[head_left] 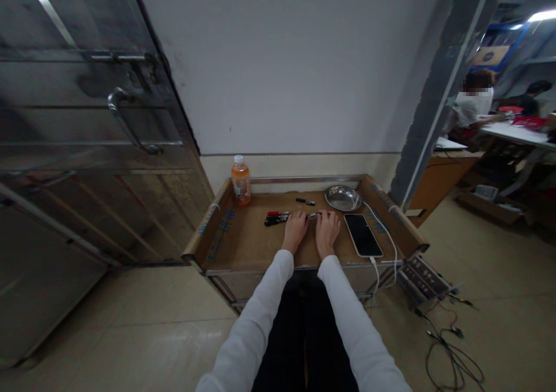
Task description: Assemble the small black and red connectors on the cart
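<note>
Side by side over the cardboard-lined cart top, my left hand point(296, 230) and my right hand point(327, 230) have their fingers closed and bent downward. Between them stretches a slim marker point(313, 215), one end at each hand's fingertips. Under and beside the left fingers lie several markers, a red one point(277, 213) and black ones point(275, 220) below it; their right ends are hidden by that hand. Farther back, a lone black marker point(305, 201) lies apart from both hands.
An orange drink bottle point(241, 182) stands at the back left. A shiny metal bowl point(343, 198) sits back right, with a phone point(363, 235) and its white cable point(391, 238) nearer. Raised cardboard edges point(212, 221) flank the cart. Black cables point(454, 357) lie on the floor; people sit far right.
</note>
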`<state>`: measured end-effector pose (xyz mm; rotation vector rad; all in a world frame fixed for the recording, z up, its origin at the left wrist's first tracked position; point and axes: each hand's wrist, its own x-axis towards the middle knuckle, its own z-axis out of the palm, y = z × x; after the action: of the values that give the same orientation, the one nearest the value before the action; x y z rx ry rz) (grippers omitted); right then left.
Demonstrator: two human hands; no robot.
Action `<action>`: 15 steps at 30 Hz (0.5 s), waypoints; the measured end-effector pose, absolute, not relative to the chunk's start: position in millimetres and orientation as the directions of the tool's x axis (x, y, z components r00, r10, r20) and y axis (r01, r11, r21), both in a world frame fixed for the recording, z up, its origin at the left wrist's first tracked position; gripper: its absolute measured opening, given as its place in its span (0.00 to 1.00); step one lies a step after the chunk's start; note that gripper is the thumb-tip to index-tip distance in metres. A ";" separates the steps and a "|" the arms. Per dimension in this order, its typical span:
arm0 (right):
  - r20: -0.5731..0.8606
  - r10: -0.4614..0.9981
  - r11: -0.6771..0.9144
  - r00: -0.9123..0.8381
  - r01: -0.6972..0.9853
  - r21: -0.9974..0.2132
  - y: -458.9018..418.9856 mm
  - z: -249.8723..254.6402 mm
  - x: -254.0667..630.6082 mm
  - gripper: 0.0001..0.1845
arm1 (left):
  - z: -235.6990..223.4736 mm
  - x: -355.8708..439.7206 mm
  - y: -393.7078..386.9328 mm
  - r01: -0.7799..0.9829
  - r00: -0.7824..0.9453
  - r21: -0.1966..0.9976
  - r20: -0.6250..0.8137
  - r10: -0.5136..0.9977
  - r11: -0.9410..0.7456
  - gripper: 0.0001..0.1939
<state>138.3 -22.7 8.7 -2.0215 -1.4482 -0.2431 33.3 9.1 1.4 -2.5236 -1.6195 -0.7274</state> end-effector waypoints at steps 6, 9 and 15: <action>0.537 0.791 -0.065 0.293 0.913 -0.403 -19.0 4.6 140.7 0.17 | 3.5 31.8 4.6 0.872 0.317 0.208 0.450 0.835 -0.443 0.09; 0.562 0.811 0.113 0.164 0.898 -0.425 -16.2 2.6 140.3 0.19 | 5.2 30.2 2.2 0.867 0.287 0.246 0.466 0.837 -0.434 0.10; 0.542 0.840 0.316 -0.025 0.834 -0.452 -17.4 4.9 132.8 0.26 | 8.9 15.6 -16.0 0.926 0.038 0.313 0.481 0.876 -0.212 0.11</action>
<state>132.8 -17.4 4.9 -1.4919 -1.8272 0.0102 15.6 -16.0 8.9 -2.2020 -1.9165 -0.9119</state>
